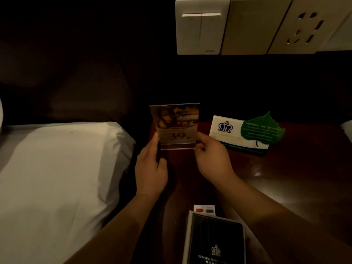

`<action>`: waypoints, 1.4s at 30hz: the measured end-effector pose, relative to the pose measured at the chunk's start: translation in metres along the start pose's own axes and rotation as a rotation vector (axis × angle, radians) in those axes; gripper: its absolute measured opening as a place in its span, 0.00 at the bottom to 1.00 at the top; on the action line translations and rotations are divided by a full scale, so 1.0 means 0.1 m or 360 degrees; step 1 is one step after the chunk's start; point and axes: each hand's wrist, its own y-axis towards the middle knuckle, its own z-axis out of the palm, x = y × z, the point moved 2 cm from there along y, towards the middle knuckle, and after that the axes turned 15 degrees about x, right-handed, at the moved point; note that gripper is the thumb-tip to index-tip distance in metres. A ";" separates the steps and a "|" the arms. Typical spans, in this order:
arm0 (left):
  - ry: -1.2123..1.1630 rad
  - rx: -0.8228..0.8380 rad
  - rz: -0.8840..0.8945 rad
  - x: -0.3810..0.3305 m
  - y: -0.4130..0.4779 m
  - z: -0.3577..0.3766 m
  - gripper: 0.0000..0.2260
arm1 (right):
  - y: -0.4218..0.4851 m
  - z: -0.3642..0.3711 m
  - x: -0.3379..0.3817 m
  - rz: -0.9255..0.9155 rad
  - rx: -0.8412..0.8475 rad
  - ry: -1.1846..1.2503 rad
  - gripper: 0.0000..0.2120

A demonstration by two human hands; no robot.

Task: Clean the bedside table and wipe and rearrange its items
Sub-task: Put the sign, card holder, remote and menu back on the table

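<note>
A: Head view; which holders appear, and what do they contain?

B: One clear stand (174, 126), upright, at the rear left of the dark table (285, 178); a printed sheet sits inside it, bearing the figure "39" in red; just beside it on the right, a white card (226, 130) stands tilted back, with a green leaf (262, 130) over its right half; whether the leaf is fixed to the card cannot be told.

A: And the hands?

B: Left hand (150, 168): fingers curled round the stand's left edge; right hand (213, 159): thumb and fingers pinch the stand's lower right corner; both are thus closed on the stand; whether its base touches the table cannot be told.

A: What else is shown?

B: Near the table's front edge, between the forearms, a black folder (215, 241) with a crown emblem; just behind it a small slip (204, 209) with a red and a blue mark, its near edge hidden by the folder; a bed (57, 168) in white linen adjoins on the left; on the wall above, a switch (202, 25) and a socket (304, 27).
</note>
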 end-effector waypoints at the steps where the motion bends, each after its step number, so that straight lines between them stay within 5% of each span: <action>1: 0.0036 0.0004 -0.0004 -0.02 0.00 -0.01 0.33 | -0.01 0.00 -0.02 0.0006 -0.0032 0.0012 0.22; 8: 0.0083 0.0018 -0.0070 -0.02 0.00 0.02 0.36 | -0.19 -0.06 -0.08 0.0067 -0.0019 0.0147 0.23; 12: 0.0028 -0.0092 -0.0046 -0.05 0.00 0.01 0.33 | -0.65 -0.51 -0.36 0.0028 -0.0572 0.0473 0.12; 15: 0.0080 -0.0305 -0.0152 -0.09 -0.07 -0.01 0.21 | -0.80 -0.97 -0.66 0.0390 -0.1040 0.0664 0.16; 18: 0.0206 -0.0287 -0.0151 -0.13 -0.28 0.04 0.12 | -0.61 -1.17 -0.76 0.0460 -0.0776 0.0890 0.29; 21: 0.0390 -0.0139 0.0011 -0.14 -0.42 0.13 0.09 | -0.39 -1.25 -0.80 0.0365 -0.0545 0.0913 0.21; 27: 0.0550 -0.0154 -0.0032 -0.16 -0.39 0.13 0.09 | -0.21 -1.33 -0.94 0.0336 -0.0473 0.0860 0.11; 42: 0.0660 -0.0087 -0.0061 -0.17 -0.40 0.15 0.12 | -0.18 -1.17 -0.88 0.0218 -0.0527 0.0788 0.08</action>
